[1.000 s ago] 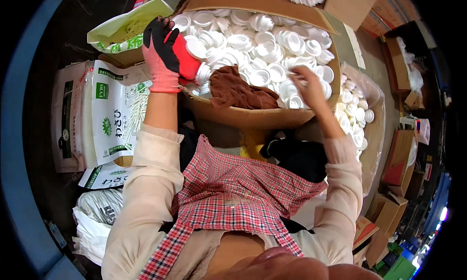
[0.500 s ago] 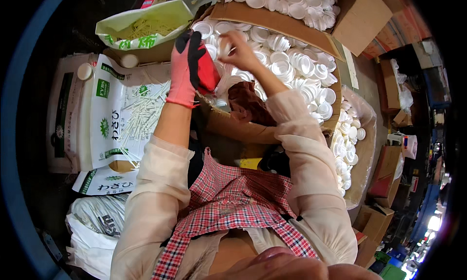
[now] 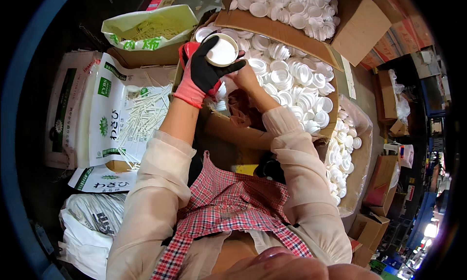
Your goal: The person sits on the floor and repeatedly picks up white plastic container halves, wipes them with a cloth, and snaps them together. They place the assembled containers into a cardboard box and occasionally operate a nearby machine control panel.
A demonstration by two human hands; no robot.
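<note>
Far left, the printed sack lies flat with a scatter of thin white sticks on it, and above it the open bag shows more of them inside. Moving in, my left hand, in its black and red glove, has its grip wrapped around a round white cap, holding it up with the hollow side facing me, over the near left corner of the big cardboard box. Just to the right and a little below, my right hand sits bare, touching the gloved one, fingers curled under it; what that grip has, if anything, I cannot tell, as the glove and cap hide it. Further right the box is heaped with loose white caps, a second heap fills the box behind, and more spill into the clear bag at far right.

My read: one cap in hand, a great many waiting, so the bulk of the work is left.

Against half a second ago, the cap now faces me open and plain where the gloved hand then showed mostly its red palm side, and my right hand has dropped from above the glove to below it
</note>
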